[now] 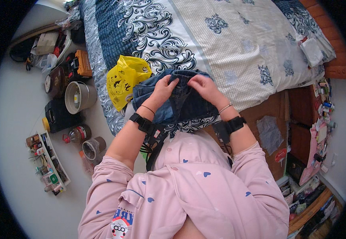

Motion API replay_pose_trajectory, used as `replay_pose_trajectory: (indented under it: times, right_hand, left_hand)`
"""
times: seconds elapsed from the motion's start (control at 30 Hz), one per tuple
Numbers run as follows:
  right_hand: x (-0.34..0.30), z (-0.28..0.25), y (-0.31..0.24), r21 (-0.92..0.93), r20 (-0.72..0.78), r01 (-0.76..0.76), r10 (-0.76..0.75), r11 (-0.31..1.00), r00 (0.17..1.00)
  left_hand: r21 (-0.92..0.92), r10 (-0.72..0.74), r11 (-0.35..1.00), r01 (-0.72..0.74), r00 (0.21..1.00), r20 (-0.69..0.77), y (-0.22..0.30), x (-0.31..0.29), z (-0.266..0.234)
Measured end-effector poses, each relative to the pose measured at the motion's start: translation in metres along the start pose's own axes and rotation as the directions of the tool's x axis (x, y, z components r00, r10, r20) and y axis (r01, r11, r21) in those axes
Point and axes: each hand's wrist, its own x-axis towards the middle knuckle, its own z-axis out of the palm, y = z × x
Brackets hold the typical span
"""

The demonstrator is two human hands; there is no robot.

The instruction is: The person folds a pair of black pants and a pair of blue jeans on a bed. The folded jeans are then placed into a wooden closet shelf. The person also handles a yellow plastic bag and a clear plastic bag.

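Observation:
A blue denim garment (181, 104) lies bunched in front of me at the near edge of the bed (240, 47). Its upper edge looks like a waistband, with darker cloth around the opening. On the left part of that edge, my left hand (164, 89) is closed on the denim, the thumb lying along the top. My right hand (208, 89) is pinched at the same edge, a short way to the right, with denim at its fingertips. Whether it holds anything smaller is hidden. Touching the garment's left side is a crumpled yellow plastic bag (121, 81).
Left of the bed, the floor holds a grey bucket (74, 98), a black case (60, 116), a large bottle (79, 134) and a small bin (93, 149). A white rack (53, 159) with small items stands further left. A clear plastic bag (270, 132) lies at right, beside cluttered shelves.

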Motion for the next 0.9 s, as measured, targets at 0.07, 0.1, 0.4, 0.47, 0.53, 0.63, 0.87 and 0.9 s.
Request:
replay_pose_trajectory:
  times: [0.07,0.1,0.4,0.47,0.53,0.63,0.87,0.9]
  right_hand:
    - [-0.007,0.01,0.006,-0.22,0.069,0.102,-0.088,0.97,0.994]
    - [-0.009,0.016,0.015,-0.335,0.133,0.149,-0.11,0.93,0.985]
    - [0.001,0.028,0.029,-0.749,0.45,0.283,0.147,0.599,0.881]
    - [-0.001,0.026,0.036,-0.729,0.471,0.322,0.101,0.604,0.876]
    - [-0.01,0.024,0.041,-0.717,0.471,0.332,0.074,0.613,0.879]
    - [-0.017,0.026,0.048,-0.726,0.431,0.313,0.051,0.613,0.901]
    - [-0.022,0.04,0.065,-0.757,0.288,0.206,0.034,0.62,0.957]
    - [-0.022,0.042,0.068,-0.761,0.264,0.188,0.031,0.621,0.964]
  left_hand:
    - [-0.015,0.05,0.999,-0.05,0.998,0.042,0.014,-0.003,0.004]
    - [0.19,0.095,0.976,-0.103,0.994,0.048,0.022,-0.007,0.008]
    - [0.63,0.408,0.687,-0.361,0.91,0.077,0.05,-0.033,0.046]
    - [0.633,0.376,0.692,-0.346,0.922,0.092,0.058,-0.036,0.05]
    - [0.629,0.471,0.639,-0.443,0.872,0.136,0.054,-0.04,0.06]
    - [0.648,0.459,0.609,-0.458,0.869,0.183,0.065,-0.046,0.07]
    - [0.675,0.432,0.565,-0.476,0.867,0.25,0.07,-0.047,0.076]
    - [0.675,0.432,0.561,-0.48,0.865,0.256,0.069,-0.047,0.076]
